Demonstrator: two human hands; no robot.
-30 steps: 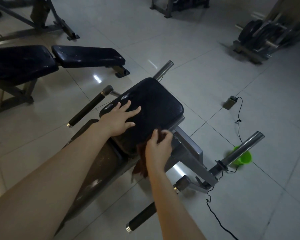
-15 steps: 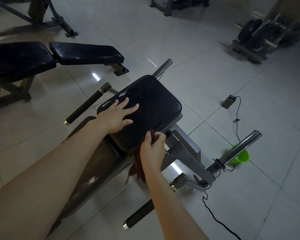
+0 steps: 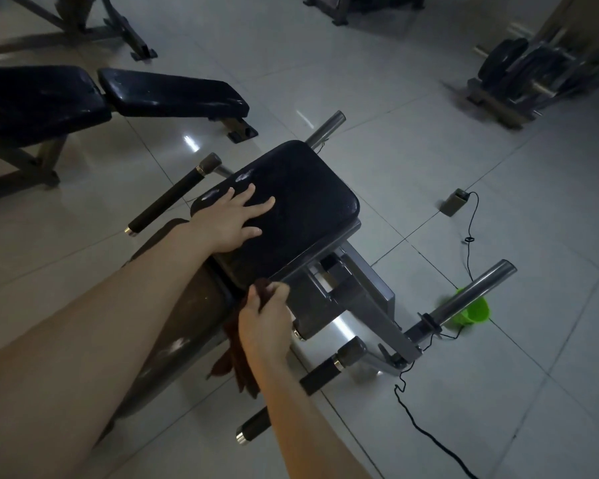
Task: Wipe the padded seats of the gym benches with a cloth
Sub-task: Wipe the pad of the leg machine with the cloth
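A black padded seat (image 3: 301, 205) tops a grey metal machine frame (image 3: 360, 299) in the middle of the floor. My left hand (image 3: 230, 219) lies flat on the seat's near left part, fingers spread. My right hand (image 3: 265, 323) grips a dark red-brown cloth (image 3: 237, 357) at the seat's near edge; most of the cloth hangs down below the hand. A brown padded backrest (image 3: 184, 323) runs from the seat toward me, partly hidden by my left forearm.
A second bench with two black pads (image 3: 166, 93) stands at the upper left. Foam handles (image 3: 172, 197) and steel bars (image 3: 478, 292) stick out of the machine. A green cup (image 3: 476, 311), a black cable (image 3: 429, 433), a small box (image 3: 455, 202) lie on the tiles; weight plates (image 3: 529, 70) far right.
My right hand has drawn the cloth back toward me, off the top of the seat to its near edge. My left hand stays flat on the pad.
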